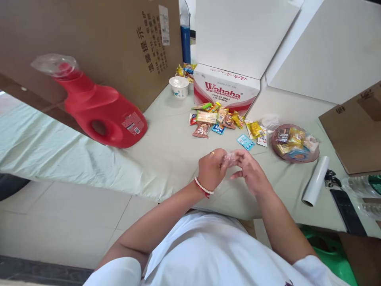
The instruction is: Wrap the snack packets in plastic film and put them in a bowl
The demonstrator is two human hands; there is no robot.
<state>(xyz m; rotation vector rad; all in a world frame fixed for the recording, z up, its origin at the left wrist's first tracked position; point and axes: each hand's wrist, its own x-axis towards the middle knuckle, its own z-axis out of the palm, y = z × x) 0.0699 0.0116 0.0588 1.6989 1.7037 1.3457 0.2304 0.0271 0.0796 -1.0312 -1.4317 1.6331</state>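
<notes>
Pale green, the cloth-covered surface (169, 159) runs from left to right. At far left stands a large brown cardboard box (104, 39), with a red jug (114, 115) in front of it, clear film (55, 65) over its top. At the far side, a white and red Wahaha carton (226, 89) has a heap of wrapped snacks (207, 117) before it. Farther right, a pink see-through bowl (275, 146) holds packets (282, 136). Nearer the middle, the left hand (211, 169) is clamped on crumpled clear plastic (230, 159); the right hand (253, 171) is loosely curled, its fingertips at the plastic, though whether it grips I cannot tell. Near right lie 1 white roll (316, 182) and 1 dark phone (348, 212). Left of the carton stands 1 paper cup (180, 89). Just beyond the right hand lies 1 light-blue packet (245, 142). Smallest, that clear plastic sits between the 2 hands, left of the roll
</notes>
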